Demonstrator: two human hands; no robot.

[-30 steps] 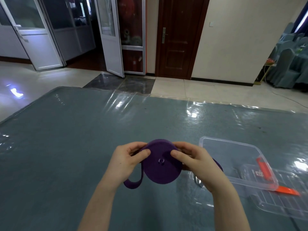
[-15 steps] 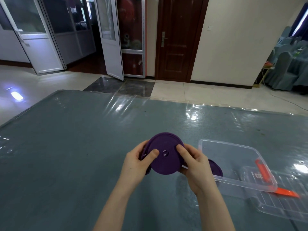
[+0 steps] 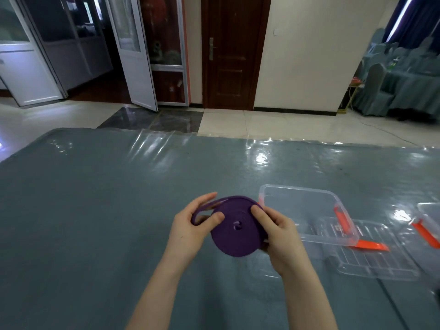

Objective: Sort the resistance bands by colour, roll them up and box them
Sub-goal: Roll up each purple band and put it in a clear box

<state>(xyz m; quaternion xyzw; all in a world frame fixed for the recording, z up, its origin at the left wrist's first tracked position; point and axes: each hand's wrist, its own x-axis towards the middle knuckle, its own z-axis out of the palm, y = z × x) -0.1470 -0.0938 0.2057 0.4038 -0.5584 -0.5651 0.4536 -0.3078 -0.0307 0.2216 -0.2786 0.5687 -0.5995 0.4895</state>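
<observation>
Since the earlier frames, the loose purple tail that hung below the coil has been taken up, and only a short loop remains unwound at the upper left of the purple resistance band (image 3: 234, 228). Rolling of this band is judged nearly complete: it forms a flat disc with a small hole at its centre, held above the table (image 3: 83, 210) and just left of the clear plastic box (image 3: 307, 210). The box appears empty, so boxing has not begun for this band. Its lid (image 3: 376, 258), with an orange latch, lies partly under the box's near right corner. A second clear container (image 3: 429, 213) with an orange latch shows at the right edge. No other bands are in view, so the state of the colour sorting cannot be told. The left hand (image 3: 190, 231) grips the coil's left rim, thumb pressed on the disc face, with the fingers extended behind the free loop and slightly spread. The right hand (image 3: 278, 234) pinches the right rim, thumb laid across the face near the centre hole; its fingers curl behind the coil and are mostly hidden. Both forearms rise from the lower edge and converge on the coil. Remaining work is judged to be tucking the last loop and placing the roll in the box.
</observation>
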